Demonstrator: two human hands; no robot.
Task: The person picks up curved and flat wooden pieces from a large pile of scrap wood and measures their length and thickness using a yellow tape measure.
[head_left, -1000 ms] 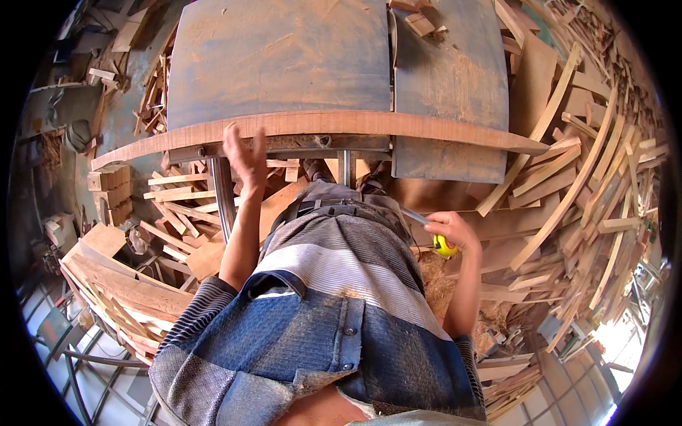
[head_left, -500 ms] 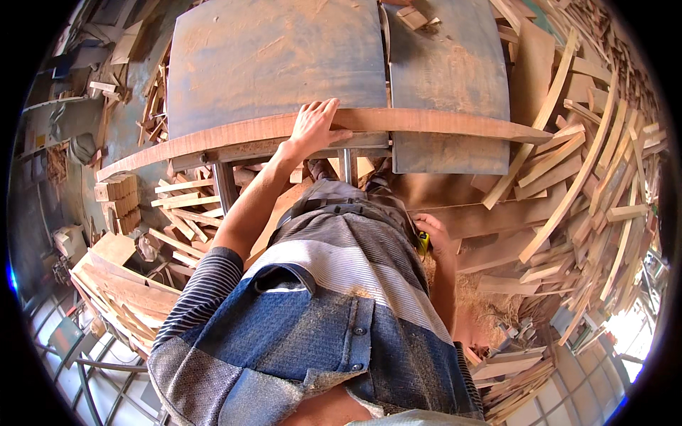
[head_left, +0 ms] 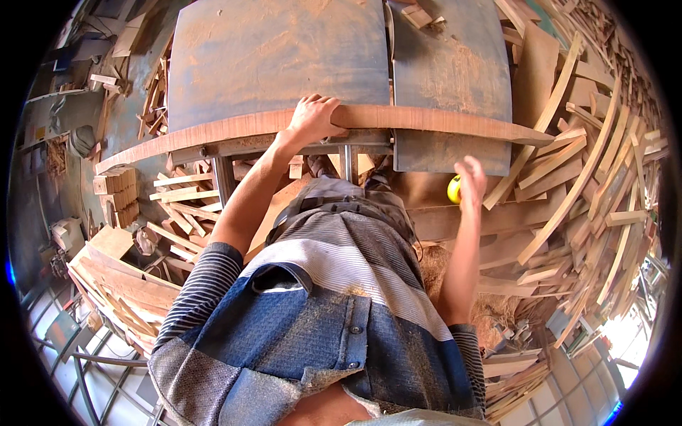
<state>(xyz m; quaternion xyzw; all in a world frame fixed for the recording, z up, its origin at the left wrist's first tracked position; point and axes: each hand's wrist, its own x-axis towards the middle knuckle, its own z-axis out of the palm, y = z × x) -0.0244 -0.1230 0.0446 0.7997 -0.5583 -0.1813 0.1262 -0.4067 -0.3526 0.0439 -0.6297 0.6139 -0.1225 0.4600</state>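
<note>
The curved board (head_left: 405,118) lies along the front of the counter (head_left: 277,57), upper centre — probably stiff, fairly heavy, best held mid-length, where the left hand (head_left: 310,119) grips it. Right of centre, the right hand (head_left: 472,184) clasps a yellow tape measure (head_left: 454,189) — likely light.

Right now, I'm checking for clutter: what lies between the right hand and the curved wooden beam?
In the head view, the front strip of the right grey tabletop lies between the right hand and the curved wooden beam; no loose wood shows there.
</note>
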